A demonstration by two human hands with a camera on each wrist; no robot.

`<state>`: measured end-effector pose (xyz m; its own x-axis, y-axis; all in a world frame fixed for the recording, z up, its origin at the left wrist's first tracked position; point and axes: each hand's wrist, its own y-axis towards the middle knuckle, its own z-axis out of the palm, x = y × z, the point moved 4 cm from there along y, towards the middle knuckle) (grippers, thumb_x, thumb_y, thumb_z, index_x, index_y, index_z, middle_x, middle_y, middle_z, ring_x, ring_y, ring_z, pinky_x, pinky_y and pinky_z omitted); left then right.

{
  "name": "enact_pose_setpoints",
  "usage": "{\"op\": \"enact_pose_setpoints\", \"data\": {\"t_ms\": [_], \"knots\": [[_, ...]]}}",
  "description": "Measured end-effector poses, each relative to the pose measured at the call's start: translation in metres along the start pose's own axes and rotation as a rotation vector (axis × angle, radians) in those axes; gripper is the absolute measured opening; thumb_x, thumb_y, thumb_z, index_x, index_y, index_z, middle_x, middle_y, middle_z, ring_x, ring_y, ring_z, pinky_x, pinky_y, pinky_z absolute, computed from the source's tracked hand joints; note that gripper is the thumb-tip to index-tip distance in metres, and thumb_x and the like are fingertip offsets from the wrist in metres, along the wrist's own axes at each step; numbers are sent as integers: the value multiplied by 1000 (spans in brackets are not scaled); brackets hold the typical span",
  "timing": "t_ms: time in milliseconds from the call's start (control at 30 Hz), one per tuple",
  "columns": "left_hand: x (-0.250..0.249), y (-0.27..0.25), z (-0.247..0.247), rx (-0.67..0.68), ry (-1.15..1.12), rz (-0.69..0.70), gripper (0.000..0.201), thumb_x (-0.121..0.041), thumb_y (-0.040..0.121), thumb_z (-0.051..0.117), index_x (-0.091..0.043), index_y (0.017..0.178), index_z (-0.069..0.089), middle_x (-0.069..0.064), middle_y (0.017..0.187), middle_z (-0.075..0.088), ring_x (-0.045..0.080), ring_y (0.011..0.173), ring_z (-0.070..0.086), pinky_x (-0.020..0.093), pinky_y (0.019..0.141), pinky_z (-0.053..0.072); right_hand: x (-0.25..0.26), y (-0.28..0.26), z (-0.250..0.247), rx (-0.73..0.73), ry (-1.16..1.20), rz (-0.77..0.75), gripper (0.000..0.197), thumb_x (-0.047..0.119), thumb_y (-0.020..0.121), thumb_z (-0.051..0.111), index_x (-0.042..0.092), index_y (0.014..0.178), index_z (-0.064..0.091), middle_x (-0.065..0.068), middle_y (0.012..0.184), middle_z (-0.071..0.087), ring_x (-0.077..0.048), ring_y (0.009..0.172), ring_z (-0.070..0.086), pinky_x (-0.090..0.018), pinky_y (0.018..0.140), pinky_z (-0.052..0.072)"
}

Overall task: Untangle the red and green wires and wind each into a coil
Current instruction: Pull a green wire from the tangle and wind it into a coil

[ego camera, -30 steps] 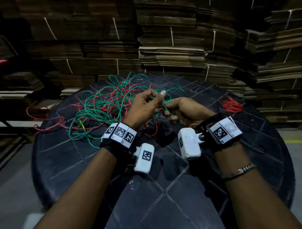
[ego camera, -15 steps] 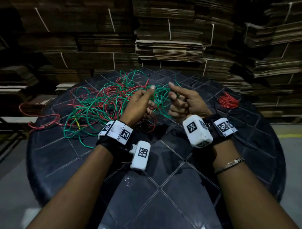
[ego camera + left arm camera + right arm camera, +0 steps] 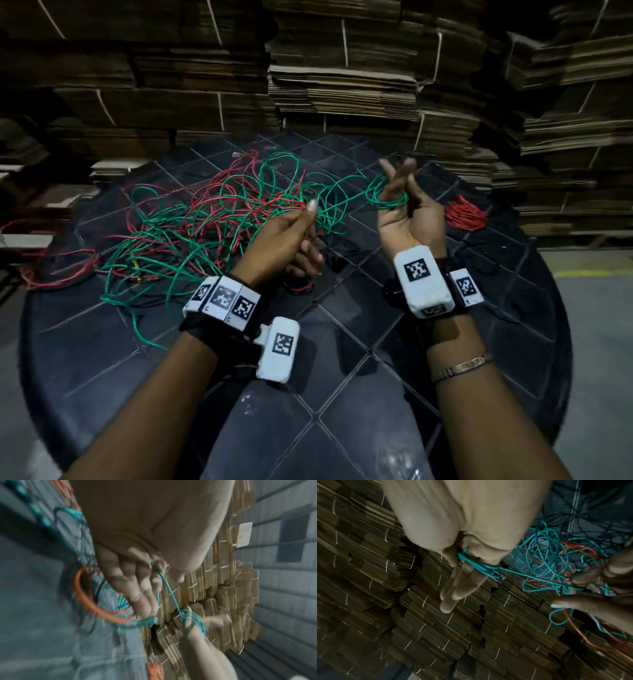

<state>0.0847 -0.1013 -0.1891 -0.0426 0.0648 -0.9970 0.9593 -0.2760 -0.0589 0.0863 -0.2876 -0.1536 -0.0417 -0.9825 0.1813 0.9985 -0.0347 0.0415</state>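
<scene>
A loose tangle of red and green wires (image 3: 212,219) lies on the far left half of the dark round table (image 3: 376,428). My left hand (image 3: 310,219) pinches a green strand (image 3: 171,596) between thumb and forefinger at the tangle's right edge. That strand runs to my right hand (image 3: 399,192), held upright with its palm toward me. Two of its fingers (image 3: 453,592) point straight up, and a small green coil (image 3: 388,200) is wound around them, held at the thumb (image 3: 481,568). A finished red coil (image 3: 464,212) lies on the table to the right.
Tall stacks of flattened cardboard (image 3: 342,85) stand close behind the table. A red wire loop (image 3: 58,270) trails over the table's left edge. The near half of the tabletop holds only my forearms.
My hands have drawn apart. The right hand has turned palm-up and risen to the right with the green loops on its fingers, while the left stays at the tangle holding the strand.
</scene>
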Motion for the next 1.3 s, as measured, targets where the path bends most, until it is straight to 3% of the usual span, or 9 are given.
{"op": "enact_pose_setpoints", "data": {"t_ms": [67, 167, 500, 633, 833, 933, 1033, 1200, 1300], "knots": [[2, -2, 1, -38, 7, 12, 48, -62, 103, 44, -17, 88, 52, 14, 61, 67, 22, 40, 61, 18, 42, 38, 0, 2, 0, -1, 53, -13, 52, 3, 103, 38, -13, 151, 26, -17, 95, 76, -27, 81, 76, -30, 68, 62], [1, -6, 1, -48, 12, 8, 49, -63, 103, 45, -15, 92, 53, 15, 61, 66, 24, 41, 61, 19, 42, 39, 3, -1, 11, 37, 108, 7, 45, -3, 100, 35, -6, 145, 42, -25, 110, 72, -35, 101, 72, -40, 82, 61], [1, -1, 1, -67, 20, 52, 53, -60, 102, 50, -17, 69, 52, 19, 66, 68, 25, 46, 60, 22, 45, 41, -2, -9, 20, -57, -26, 13, 24, -6, 101, 33, -6, 102, 57, -34, 152, 40, -41, 144, 40, -42, 118, 34], [2, -5, 3, -15, 2, 71, 68, -54, 102, 55, -1, 60, 57, 22, 62, 64, 24, 46, 55, 22, 46, 41, -10, -12, 22, -20, 29, 11, 34, -9, 101, 29, 6, 125, 48, -38, 148, 41, -41, 143, 42, -46, 119, 35], [-10, -30, 27, 129, 77, 195, 70, -38, 106, 55, 13, 58, 58, 29, 58, 54, 30, 55, 51, 29, 54, 43, -14, -15, 26, 52, 61, 22, 54, -20, 88, 40, -18, 141, 38, -32, 119, 67, -30, 115, 63, -43, 101, 53], [-7, -35, 38, 238, 131, 163, 71, -46, 108, 48, 1, 60, 71, 23, 70, 69, 47, 65, 57, 34, 64, 46, -19, -15, 32, 112, -216, -51, 42, -6, 98, 37, -14, 138, 44, -26, 138, 59, -25, 123, 63, -33, 110, 45], [-14, -31, 29, 107, 41, 168, 61, -51, 104, 52, -9, 67, 76, 24, 78, 73, 33, 61, 60, 28, 55, 43, -18, -10, 31, 55, -649, -227, 33, 0, 106, 35, -3, 138, 42, -20, 148, 52, -23, 131, 57, -32, 111, 44], [-20, -13, 4, -16, -165, 213, 47, -50, 105, 40, -24, 129, 70, -7, 110, 79, 29, 84, 73, 18, 51, 49, -16, 1, 10, -31, -1692, -254, 17, 14, 97, 56, 24, 90, 45, 0, 99, 54, -2, 85, 53, -15, 79, 47], [-22, -6, -6, -94, -205, 261, 46, -40, 111, 31, -21, 144, 57, -3, 138, 67, 8, 76, 73, 17, 53, 52, -36, 0, -8, 48, -1920, 28, 32, 30, 80, 66, 4, 98, 70, -14, 105, 73, -30, 93, 69, -42, 87, 57]]}}
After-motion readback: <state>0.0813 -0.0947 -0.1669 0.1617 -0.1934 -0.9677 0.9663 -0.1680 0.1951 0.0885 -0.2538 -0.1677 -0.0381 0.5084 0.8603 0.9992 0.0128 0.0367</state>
